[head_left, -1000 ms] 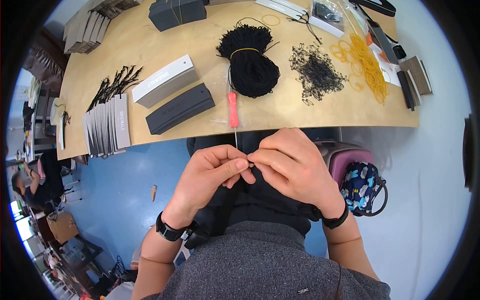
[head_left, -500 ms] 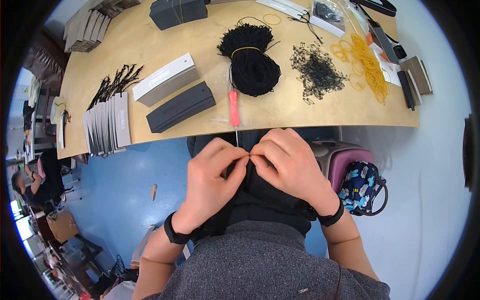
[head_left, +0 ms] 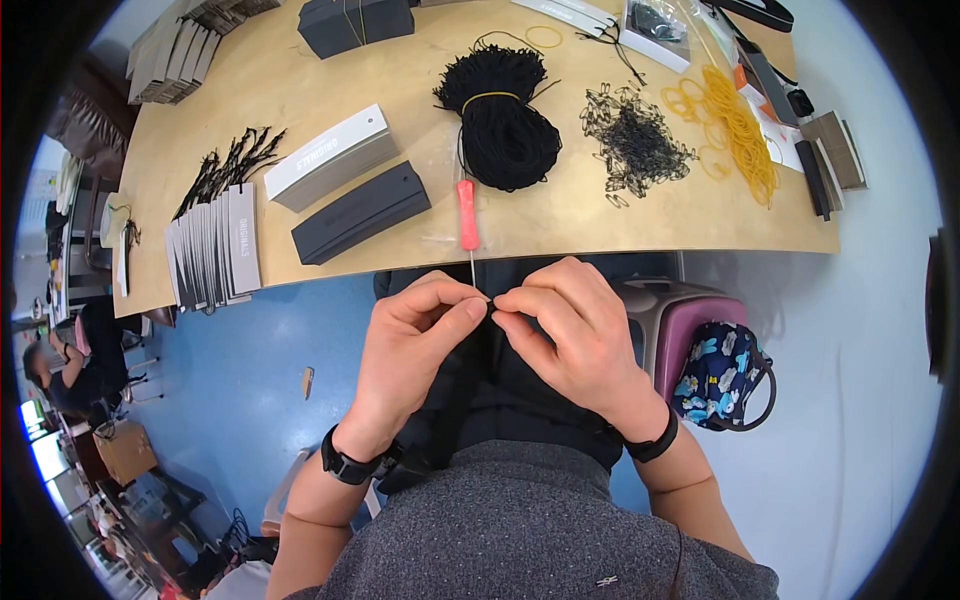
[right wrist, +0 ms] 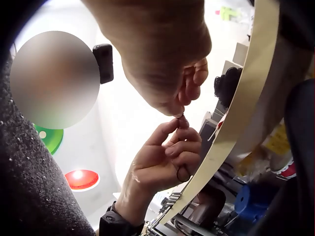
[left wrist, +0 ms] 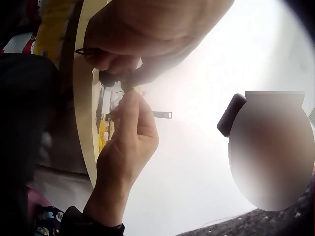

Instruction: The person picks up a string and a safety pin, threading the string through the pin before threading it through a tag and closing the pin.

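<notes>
Both hands meet in front of the table edge, over the person's lap. The left hand pinches a tiny dark piece between thumb and forefinger. Close against it, the right hand pinches at the same spot with thumb and fingertips. In the right wrist view a thin black loop shows at the left hand's lower fingers; most of what they hold is hidden by the fingers. Just beyond the hands, a red-handled tool lies on the table, its thin metal shaft sticking out over the edge.
A bundle of black cords lies mid-table. Right of it are a heap of black wire pins and yellow rubber bands. At left are a white tag stack, a dark tag stack and fanned strung tags.
The left hand turned so its fingertips met the right hand's, then drew back slightly left. Both pairs of fingertips now sit a little higher in the head view than a second ago.
</notes>
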Available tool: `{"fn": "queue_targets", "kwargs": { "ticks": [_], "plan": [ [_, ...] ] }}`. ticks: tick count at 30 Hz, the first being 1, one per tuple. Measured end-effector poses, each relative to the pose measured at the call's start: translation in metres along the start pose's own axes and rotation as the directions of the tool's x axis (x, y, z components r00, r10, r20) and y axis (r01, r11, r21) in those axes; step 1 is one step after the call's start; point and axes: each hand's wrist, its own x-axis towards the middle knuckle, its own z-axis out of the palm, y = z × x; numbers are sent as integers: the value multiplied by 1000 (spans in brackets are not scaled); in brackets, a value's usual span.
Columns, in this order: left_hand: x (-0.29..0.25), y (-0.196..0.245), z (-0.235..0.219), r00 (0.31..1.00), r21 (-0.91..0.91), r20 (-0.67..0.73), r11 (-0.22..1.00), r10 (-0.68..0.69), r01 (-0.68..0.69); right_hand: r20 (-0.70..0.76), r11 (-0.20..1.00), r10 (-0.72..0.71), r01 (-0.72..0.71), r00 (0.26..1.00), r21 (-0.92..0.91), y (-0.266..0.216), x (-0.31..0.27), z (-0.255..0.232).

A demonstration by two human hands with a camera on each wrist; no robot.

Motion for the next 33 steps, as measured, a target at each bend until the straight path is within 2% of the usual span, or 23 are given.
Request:
{"fn": "queue_targets", "kwargs": {
  "ticks": [6,9,11,12,14,17,21,23,26,30,33],
  "plan": [
    [-2,-1,2,999,15,-32,999,39,-39,-43,999,-10,9,999,-40,-3,0,6],
    [-2,-2,3,997,16,-25,997,76,-76,-67,998,51,-53,996,-31,-5,-2,9],
    [-1,-4,4,995,16,-20,995,99,-99,-48,981,181,-178,982,76,-6,-3,10],
    [-1,-6,4,992,36,-18,992,123,-122,-47,981,181,-178,982,77,-8,-3,10],
    [-1,-7,4,989,56,-15,988,146,-145,51,861,397,-391,916,326,-12,0,6],
    [-3,-5,5,991,70,-15,989,129,-128,40,895,353,-349,935,278,-10,1,5],
    [-4,-2,6,999,-23,-2,999,46,-46,4,932,298,-292,955,213,-8,1,6],
    [-4,-2,6,1000,-44,8,999,23,-22,-32,974,212,-209,977,83,-7,0,6],
    [-4,-2,8,1000,-28,-16,1000,6,-7,-57,982,188,-186,981,25,-7,-3,9],
    [-4,-2,5,996,-90,2,992,-88,88,-81,984,178,-177,981,23,-6,-4,9],
    [-3,-3,3,991,-158,26,978,-131,134,-85,966,234,-222,968,130,-5,-4,8]
  ]
}}
